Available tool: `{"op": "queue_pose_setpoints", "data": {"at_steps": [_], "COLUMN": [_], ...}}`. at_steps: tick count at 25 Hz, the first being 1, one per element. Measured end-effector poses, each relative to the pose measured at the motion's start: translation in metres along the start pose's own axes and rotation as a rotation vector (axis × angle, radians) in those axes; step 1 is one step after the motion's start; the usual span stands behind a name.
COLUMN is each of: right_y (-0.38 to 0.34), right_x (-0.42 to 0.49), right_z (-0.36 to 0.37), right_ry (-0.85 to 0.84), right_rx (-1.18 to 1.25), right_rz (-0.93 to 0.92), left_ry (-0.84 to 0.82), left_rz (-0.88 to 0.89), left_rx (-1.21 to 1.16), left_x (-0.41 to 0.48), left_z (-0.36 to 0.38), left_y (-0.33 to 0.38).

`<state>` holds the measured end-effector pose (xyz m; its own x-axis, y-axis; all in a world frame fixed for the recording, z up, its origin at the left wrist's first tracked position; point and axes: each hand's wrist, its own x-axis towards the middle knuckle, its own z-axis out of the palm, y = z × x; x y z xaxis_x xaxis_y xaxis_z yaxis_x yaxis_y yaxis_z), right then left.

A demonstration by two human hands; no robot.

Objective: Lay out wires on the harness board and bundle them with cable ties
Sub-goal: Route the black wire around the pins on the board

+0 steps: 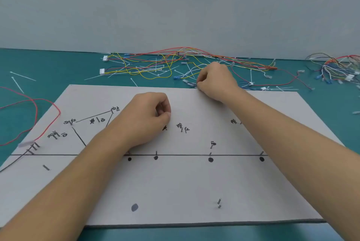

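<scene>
We are reaching our right hand (216, 82) to the far edge of the harness board (175, 182), just right of the frame's centre. Its fingertips are pinching together on a dark wire (191, 84) at the near fringe of the loose wires (165, 63), probably to draw it out of the tangle and onto the board.

Our left hand (148, 116) is resting on the board at mid-frame, fingers curled in and thumb against forefinger. Nothing is showing in it, and we are judging that it is steadying the board.

At the left, a red wire (48, 104) is ending among the pins (35, 146), where the drawn route starts. White cable ties (19, 84) are lying scattered on the teal table (58, 69) within reach, waiting for bundling, which we are judging to be some way off.
</scene>
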<state>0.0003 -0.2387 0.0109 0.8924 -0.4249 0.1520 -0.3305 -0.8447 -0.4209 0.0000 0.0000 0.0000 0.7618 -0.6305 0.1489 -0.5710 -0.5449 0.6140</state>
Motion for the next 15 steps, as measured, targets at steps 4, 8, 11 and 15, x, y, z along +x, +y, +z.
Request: {"op": "queue_pose_setpoints", "data": {"at_steps": [4, 8, 11, 15], "right_y": [-0.002, -0.001, -0.009, -0.03], "right_x": [0.004, 0.016, 0.021, 0.003], "right_z": [-0.005, -0.018, -0.042, -0.074], "right_ry": [-0.01, 0.055, 0.208, 0.42], "right_rx": [-0.034, 0.025, 0.029, 0.284], "right_rz": [0.02, 0.074, 0.022, -0.196], "left_ry": [0.0, -0.003, -0.01, -0.011], "left_rz": [-0.02, -0.014, -0.017, -0.014], "left_rx": [0.011, -0.003, -0.002, -0.018], "left_x": [0.0, -0.001, -0.002, -0.003], "left_z": [0.0, -0.002, -0.002, -0.003], "left_y": [-0.001, 0.001, 0.002, 0.003]}}
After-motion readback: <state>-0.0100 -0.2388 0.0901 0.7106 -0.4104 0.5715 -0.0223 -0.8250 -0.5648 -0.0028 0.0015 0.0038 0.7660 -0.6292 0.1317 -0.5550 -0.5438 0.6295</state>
